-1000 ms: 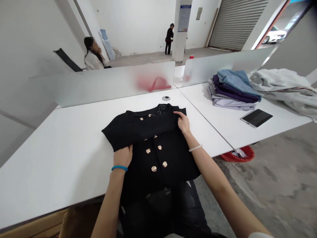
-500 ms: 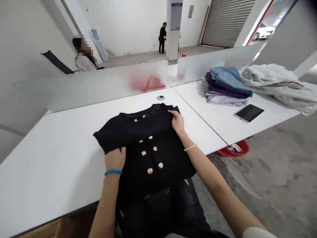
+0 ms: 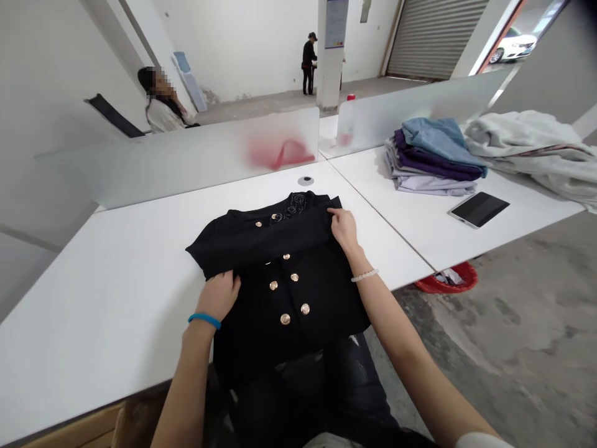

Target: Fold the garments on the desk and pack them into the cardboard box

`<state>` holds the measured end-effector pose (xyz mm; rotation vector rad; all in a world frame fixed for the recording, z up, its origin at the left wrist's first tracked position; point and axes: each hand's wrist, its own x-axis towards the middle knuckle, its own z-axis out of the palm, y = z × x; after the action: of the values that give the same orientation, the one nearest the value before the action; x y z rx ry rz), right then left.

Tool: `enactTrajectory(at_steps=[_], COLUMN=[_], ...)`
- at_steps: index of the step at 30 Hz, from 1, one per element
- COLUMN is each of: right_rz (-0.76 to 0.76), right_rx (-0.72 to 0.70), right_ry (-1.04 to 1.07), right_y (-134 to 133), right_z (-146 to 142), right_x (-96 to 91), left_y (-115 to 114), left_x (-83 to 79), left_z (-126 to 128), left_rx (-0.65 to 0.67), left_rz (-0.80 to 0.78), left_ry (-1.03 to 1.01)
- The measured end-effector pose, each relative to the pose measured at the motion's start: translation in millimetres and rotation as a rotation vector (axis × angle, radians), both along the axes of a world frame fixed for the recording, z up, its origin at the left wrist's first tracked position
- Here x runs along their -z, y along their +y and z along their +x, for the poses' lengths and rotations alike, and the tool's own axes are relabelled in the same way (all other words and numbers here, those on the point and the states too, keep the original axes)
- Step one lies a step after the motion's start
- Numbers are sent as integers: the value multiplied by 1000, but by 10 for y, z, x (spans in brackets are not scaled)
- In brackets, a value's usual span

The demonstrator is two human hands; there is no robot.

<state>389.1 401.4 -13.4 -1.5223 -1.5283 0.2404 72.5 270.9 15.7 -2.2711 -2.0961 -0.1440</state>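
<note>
A black jacket (image 3: 252,317) with two columns of gold buttons and dark rosette trim at one side of the neckline lies front up, its lower end reaching over the table's near edge. One sleeve (image 3: 265,239) is folded across the chest. At the left side, my left hand (image 3: 218,294) grips the lower edge of the folded sleeve, fingertips partly hidden in the cloth. My right hand (image 3: 344,229) is closed on the sleeve's end near the right-hand shoulder, with thumb and index finger at the fabric.
On the adjoining white table (image 3: 377,186) are a stack of folded clothes (image 3: 436,158), a tablet (image 3: 479,209) and a pale heap of cloth (image 3: 532,140). Frosted dividers (image 3: 186,155) line the back. A red bin (image 3: 454,278) stands below. One person (image 3: 161,112) sits beyond; another (image 3: 308,62) stands farther off.
My right hand has shifted slightly right along with the sleeve end. More of my left hand's fingers show at the sleeve's lower edge. The view has tilted slightly.
</note>
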Motion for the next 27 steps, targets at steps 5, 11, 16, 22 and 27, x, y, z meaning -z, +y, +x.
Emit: enactTrajectory(at_steps=[5, 11, 16, 22, 27], right_rz=[96, -122, -298, -214, -33], right_rx=[71, -272, -279, -294, -393], right_ry=[-301, -498, -514, -486, -496], right_y=[-106, -96, 9, 4, -430], right_z=[-98, -239, -178, -148, 225], right_x=[-99, 51, 199, 129, 2], left_y=[-168, 225, 436, 421, -245], left_x=[-307, -113, 294, 299, 146], left_z=[98, 184, -15, -113, -178], left_rx=[-77, -29, -19, 72, 219], left_rz=[181, 101, -5, 116, 349], left_ry=[-172, -55, 13, -40, -107])
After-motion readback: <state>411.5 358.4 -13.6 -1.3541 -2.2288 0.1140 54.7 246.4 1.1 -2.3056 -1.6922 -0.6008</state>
